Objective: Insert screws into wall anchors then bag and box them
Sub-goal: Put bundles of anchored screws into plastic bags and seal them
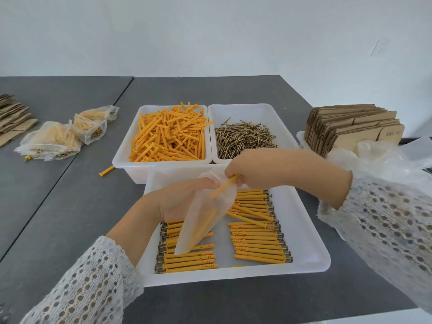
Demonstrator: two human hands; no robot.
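Wall anchors (253, 230) lie in rows in the near tray (311, 232), ready for bagging. The left hand (184, 197) pinches the bag (205, 220) mouth open; the right hand (254, 169) pinches an anchor (224, 187), feeding it in.

A thin translucent bag (205, 220) hangs tilted over the near white tray (311, 249), its mouth uppermost, with a yellow anchor (224, 185) slanting into it. Assembled anchors with screws (257, 244) lie in rows along the tray's left and right sides. Loose yellow anchors (168, 134) fill the far-left bin (126, 146); brass screws (243, 136) lie heaped in the far-right bin (280, 113). Filled bags (53, 141) sit toward the table's (70, 206) left edge, and flat cardboard boxes (350, 127) stand at its right edge.
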